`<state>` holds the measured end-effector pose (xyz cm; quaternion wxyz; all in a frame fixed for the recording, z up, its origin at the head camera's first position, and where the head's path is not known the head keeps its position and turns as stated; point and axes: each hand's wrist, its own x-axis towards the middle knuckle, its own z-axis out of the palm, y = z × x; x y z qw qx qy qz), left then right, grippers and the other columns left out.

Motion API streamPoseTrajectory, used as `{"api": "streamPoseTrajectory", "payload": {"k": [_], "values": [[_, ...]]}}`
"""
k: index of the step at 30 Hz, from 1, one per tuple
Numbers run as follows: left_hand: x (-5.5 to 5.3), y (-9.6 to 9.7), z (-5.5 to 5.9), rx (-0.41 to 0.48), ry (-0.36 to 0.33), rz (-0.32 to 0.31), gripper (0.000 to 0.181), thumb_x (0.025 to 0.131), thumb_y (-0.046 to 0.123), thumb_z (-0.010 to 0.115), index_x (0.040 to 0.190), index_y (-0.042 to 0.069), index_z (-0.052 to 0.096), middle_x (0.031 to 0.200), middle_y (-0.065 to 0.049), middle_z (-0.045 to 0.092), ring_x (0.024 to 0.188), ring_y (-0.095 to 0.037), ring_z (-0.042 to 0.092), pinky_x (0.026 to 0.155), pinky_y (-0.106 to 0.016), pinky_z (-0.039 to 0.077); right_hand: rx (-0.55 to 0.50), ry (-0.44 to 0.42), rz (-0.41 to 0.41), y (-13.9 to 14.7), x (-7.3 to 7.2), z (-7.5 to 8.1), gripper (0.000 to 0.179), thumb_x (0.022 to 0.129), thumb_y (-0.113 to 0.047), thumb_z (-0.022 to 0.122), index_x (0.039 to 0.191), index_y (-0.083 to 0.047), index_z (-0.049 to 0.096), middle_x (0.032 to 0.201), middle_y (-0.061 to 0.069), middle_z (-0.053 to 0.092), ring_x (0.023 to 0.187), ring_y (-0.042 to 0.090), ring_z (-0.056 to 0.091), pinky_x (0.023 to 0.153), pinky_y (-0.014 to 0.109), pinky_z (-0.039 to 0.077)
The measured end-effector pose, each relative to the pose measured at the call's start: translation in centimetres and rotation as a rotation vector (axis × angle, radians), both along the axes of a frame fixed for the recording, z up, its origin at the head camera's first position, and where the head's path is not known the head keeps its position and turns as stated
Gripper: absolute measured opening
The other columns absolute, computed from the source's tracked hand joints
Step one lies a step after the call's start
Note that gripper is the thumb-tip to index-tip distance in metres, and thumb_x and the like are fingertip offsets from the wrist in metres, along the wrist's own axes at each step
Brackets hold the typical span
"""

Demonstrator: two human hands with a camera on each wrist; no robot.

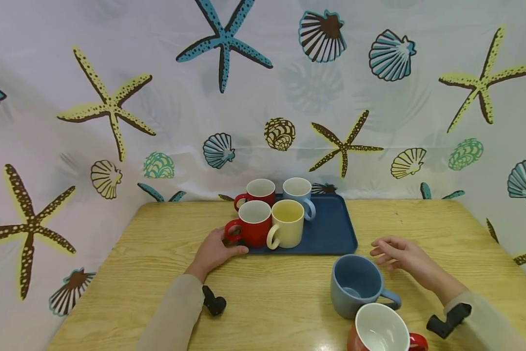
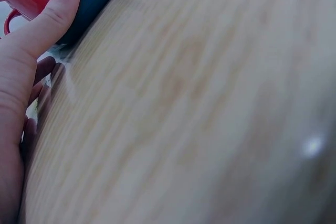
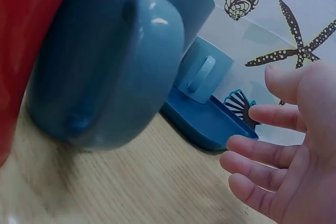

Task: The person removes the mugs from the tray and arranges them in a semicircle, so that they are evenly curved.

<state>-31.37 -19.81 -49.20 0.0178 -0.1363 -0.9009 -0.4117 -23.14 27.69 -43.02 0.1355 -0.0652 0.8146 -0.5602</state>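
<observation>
My left hand (image 1: 214, 251) is at the left front corner of a dark blue tray (image 1: 333, 229), its thumb (image 2: 55, 14) straight along the front rim beside a red mug (image 1: 255, 229). Its other fingers reach round the tray's left side, partly hidden by the mug's handle. A pale yellow mug (image 1: 287, 229), another red mug (image 1: 267, 194) and a light blue mug (image 1: 292, 187) also stand on the tray. My right hand (image 1: 405, 256) hovers with loosely spread fingers, holding nothing, to the right of a grey-blue mug (image 1: 339, 297) on the table.
A red mug with a white inside (image 1: 381, 326) stands at the near edge of view, in front of the grey-blue mug. The wooden table (image 1: 267, 302) ends at a hanging cloth (image 1: 254, 97) with starfish and shells. A black wrist mount (image 1: 214, 302) sits on my left sleeve.
</observation>
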Motion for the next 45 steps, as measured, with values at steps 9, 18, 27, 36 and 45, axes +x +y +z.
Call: {"api": "streamPoseTrajectory", "payload": {"k": [9,18,27,36,45], "values": [[0.0,0.0,0.1,-0.026,0.005,0.003,0.075,0.069,0.054,0.075,0.131,0.017,0.055,0.126,-0.003,0.057,0.119,-0.024,0.047,0.102,-0.048,0.033,0.004,0.061,0.059,-1.2,-1.6,0.9,0.053,0.097,-0.038,0.047,0.128,0.006,0.046,0.115,0.023,0.058,0.096,0.032,0.06,0.076,0.041,0.05],[-0.2,-0.2,-0.1,-0.035,0.002,0.01,0.077,0.068,0.056,0.074,0.131,0.018,0.054,0.128,-0.003,0.056,0.119,-0.025,0.046,0.102,-0.049,0.033,0.001,0.064,0.097,-2.7,-3.9,1.8,0.053,0.097,-0.038,0.047,0.128,0.006,0.047,0.116,0.027,0.056,0.097,0.037,0.058,0.076,0.044,0.049],[-0.1,-0.2,0.0,-0.023,-0.002,0.007,0.076,0.068,0.055,0.075,0.131,0.018,0.054,0.128,-0.003,0.056,0.12,-0.025,0.046,0.102,-0.049,0.032,-0.018,0.031,0.158,-3.7,-6.4,2.4,0.054,0.098,-0.037,0.045,0.13,0.006,0.044,0.12,0.029,0.053,0.1,0.037,0.058,0.079,0.044,0.049],[-0.2,0.0,0.4,-0.012,0.013,-0.008,0.074,0.069,0.052,0.076,0.13,0.016,0.055,0.126,-0.003,0.057,0.118,-0.024,0.049,0.101,-0.048,0.034,-0.027,-0.032,0.176,-4.3,-9.0,2.5,0.056,0.098,-0.037,0.044,0.135,0.004,0.038,0.122,0.03,0.051,0.104,0.04,0.056,0.082,0.045,0.048],[-0.3,-0.1,-0.2,0.029,0.026,-0.011,0.069,0.068,0.048,0.079,0.126,0.017,0.059,0.118,0.001,0.061,0.112,-0.018,0.054,0.101,-0.043,0.036,-0.116,-0.208,0.239,-5.9,-10.6,3.0,0.06,0.099,-0.037,0.042,0.143,0.0,0.026,0.131,0.03,0.044,0.111,0.039,0.052,0.087,0.046,0.046]]}}
